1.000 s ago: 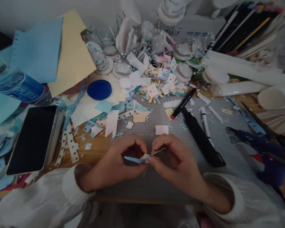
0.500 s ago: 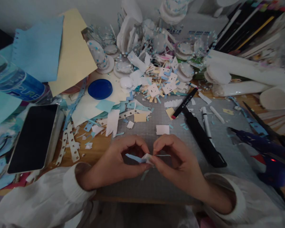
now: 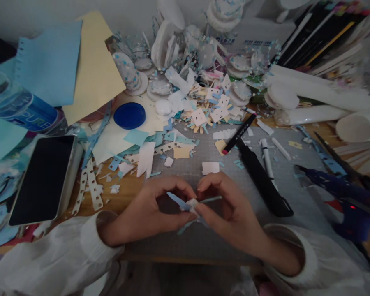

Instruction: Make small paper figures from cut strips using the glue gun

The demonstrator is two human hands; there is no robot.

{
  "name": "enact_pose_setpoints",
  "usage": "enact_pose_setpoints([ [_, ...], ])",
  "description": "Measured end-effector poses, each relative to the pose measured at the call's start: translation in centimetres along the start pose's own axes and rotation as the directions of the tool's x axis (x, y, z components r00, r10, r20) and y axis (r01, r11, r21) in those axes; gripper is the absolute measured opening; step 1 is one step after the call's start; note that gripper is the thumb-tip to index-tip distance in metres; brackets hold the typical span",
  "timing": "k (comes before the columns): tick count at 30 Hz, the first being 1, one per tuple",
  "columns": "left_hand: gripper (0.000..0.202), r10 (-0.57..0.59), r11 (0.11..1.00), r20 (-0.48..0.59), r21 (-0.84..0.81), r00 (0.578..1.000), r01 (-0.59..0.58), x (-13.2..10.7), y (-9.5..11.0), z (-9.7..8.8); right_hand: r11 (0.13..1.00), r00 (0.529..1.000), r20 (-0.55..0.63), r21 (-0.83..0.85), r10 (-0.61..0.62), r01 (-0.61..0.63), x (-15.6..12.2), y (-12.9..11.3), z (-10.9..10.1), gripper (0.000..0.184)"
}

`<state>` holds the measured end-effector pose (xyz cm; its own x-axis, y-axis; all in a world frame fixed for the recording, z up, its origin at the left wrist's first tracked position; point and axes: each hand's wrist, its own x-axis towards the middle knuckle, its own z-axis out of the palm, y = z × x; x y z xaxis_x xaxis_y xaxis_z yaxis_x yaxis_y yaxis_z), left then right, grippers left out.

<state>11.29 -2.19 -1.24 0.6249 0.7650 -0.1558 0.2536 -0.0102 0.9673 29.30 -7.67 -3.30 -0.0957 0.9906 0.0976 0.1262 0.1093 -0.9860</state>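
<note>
Between my fingertips, above the front of the grey cutting mat (image 3: 160,246), is a small white paper piece (image 3: 192,204) with pale blue paper strips (image 3: 177,200) sticking out of it. My left hand (image 3: 156,207) pinches it from the left, thumb below and forefinger above. From the other side my right hand (image 3: 231,209) pinches the same piece with thumb and fingertips. One thin strip points right past the right thumb, and another hangs down below the fingers. The fingers partly cover the piece. Just beyond the hands lies a small white paper rectangle (image 3: 210,167).
A black-and-red marker (image 3: 239,133) and a black utility knife (image 3: 263,179) lie to the right, near a blue glue gun (image 3: 339,197) with a red light. Left are a phone (image 3: 45,179) and a water bottle (image 3: 21,105). Small paper figures (image 3: 199,117) are piled behind.
The paper piece has turned slightly in my fingers: its blue strip now tilts up more steeply, and the lower strip shows further left. Both hands keep their pinch.
</note>
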Motion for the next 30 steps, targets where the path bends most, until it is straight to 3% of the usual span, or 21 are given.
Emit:
enact_pose_setpoints([
  [4,0.017,0.000,1.000,-0.012,0.001,1.000,0.000,-0.08,-0.15,-0.05,1.000,1.000,-0.013,0.009,0.022,-0.022,0.05,0.03,0.11,0.021],
  [11,0.021,-0.119,0.986,-0.077,-0.128,0.990,0.109,-0.13,-0.19,-0.32,0.991,0.993,0.052,0.076,0.110,-0.114,0.32,0.07,0.16,0.008],
  [18,0.018,-0.040,0.969,-0.041,-0.247,0.998,0.028,0.21,-0.23,-0.42,0.991,0.997,0.014,0.105,0.081,-0.082,0.46,0.00,0.00,0.006],
  [23,0.008,-0.058,0.986,-0.071,-0.160,0.996,0.046,0.23,-0.23,-0.44,0.997,0.999,0.030,0.059,0.040,-0.041,0.49,-0.17,-0.06,0.006],
  [30,0.012,-0.059,0.990,-0.120,-0.136,0.991,0.043,0.25,-0.53,-0.23,0.997,0.999,0.026,0.066,0.040,-0.041,0.51,-0.19,0.28,0.011],
])
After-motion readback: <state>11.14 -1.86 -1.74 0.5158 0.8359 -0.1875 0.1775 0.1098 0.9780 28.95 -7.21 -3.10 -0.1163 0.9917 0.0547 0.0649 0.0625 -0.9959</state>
